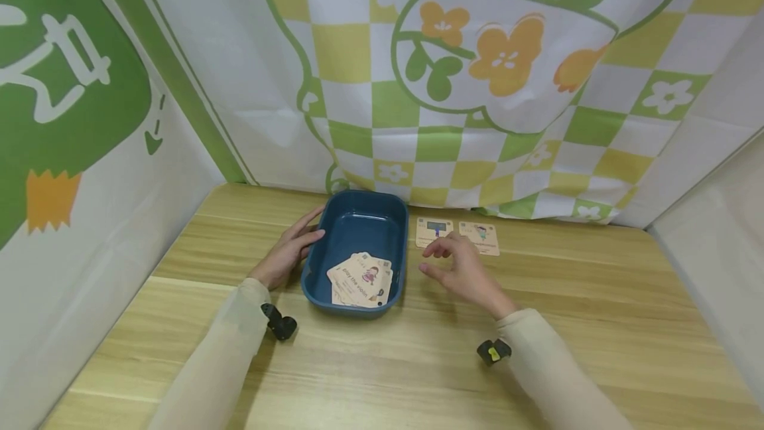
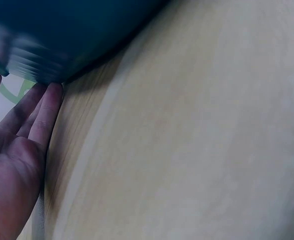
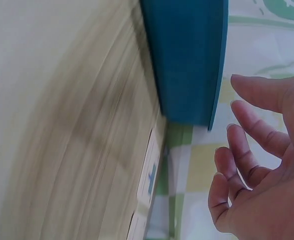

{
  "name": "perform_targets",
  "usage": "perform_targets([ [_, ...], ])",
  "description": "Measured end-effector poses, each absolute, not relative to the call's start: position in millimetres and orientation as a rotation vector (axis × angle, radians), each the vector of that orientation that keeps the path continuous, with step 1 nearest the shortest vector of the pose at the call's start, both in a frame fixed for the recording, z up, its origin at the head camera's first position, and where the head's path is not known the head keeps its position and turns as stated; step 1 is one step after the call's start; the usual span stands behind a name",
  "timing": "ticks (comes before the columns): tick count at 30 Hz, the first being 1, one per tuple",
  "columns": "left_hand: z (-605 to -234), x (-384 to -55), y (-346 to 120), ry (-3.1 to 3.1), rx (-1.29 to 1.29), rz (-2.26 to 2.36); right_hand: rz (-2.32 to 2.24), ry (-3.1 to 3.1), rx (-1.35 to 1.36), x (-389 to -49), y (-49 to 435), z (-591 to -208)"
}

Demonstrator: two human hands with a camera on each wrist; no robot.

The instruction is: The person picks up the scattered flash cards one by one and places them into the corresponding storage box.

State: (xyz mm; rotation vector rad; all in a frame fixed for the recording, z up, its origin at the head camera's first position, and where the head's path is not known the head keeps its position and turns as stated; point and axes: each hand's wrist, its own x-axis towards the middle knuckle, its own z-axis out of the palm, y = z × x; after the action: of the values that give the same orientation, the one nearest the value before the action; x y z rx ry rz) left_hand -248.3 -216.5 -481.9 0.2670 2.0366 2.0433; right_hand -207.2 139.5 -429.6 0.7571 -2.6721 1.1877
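Observation:
A dark blue plastic tray stands on the wooden table. My left hand is at its left side, one digit tip at the rim; in the left wrist view its straight fingers touch the tray's lower outside. Inside the near end lie several overlapping cards, the top one reading "play the violin". To the tray's right, my right hand hovers with loosely bent fingers and holds nothing. Just beyond it, two picture cards lie side by side: a left card and a right card, partly behind the hand.
The wooden table meets a checked, flower-printed cloth at its back edge. White panels enclose the sides, the left panel bearing green and orange prints. Each wrist wears a small black camera.

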Motion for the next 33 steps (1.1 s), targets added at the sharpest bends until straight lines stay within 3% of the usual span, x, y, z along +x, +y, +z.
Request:
perform_targets([
  [21, -481.4, -248.1, -215.6, 2.045, 0.241, 2.048, 1.081, -2.895, 0.445, -242.7, 219.1, -447.7],
  [33, -480.1, -247.8, -216.0, 2.033, 0.255, 2.044, 0.988, -3.014, 0.454, -274.6, 248.0, -454.6],
])
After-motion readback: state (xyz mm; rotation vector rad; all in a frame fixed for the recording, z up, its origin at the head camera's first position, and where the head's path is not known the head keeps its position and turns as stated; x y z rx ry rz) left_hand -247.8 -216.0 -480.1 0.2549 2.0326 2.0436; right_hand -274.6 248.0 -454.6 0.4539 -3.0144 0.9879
